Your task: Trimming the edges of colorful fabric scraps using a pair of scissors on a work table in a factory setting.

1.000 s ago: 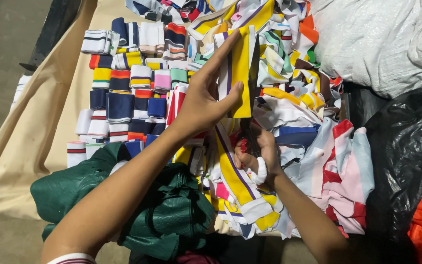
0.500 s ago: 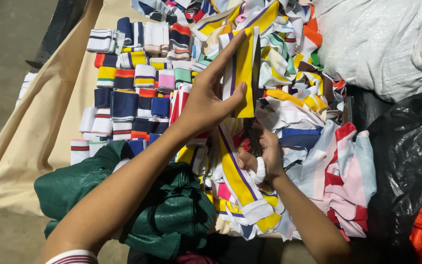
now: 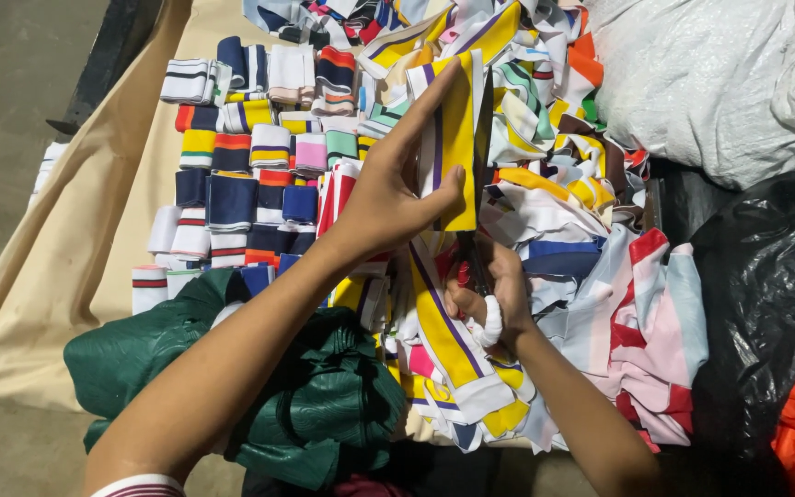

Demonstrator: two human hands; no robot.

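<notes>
The left hand (image 3: 388,198) pinched the yellow striped strip (image 3: 457,138), thumb against its lower edge, fingers (image 3: 420,110) stretched flat behind it. The right hand (image 3: 488,294) was wrapped tight around the scissors (image 3: 480,184), blade running up the strip's right edge. Folded pieces (image 3: 232,198) crowded the left, a loose pile (image 3: 600,239) the right — little open room on the tan cloth (image 3: 75,267).

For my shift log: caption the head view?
Left hand holds a yellow striped strip; right hand cuts it with scissors.
</notes>
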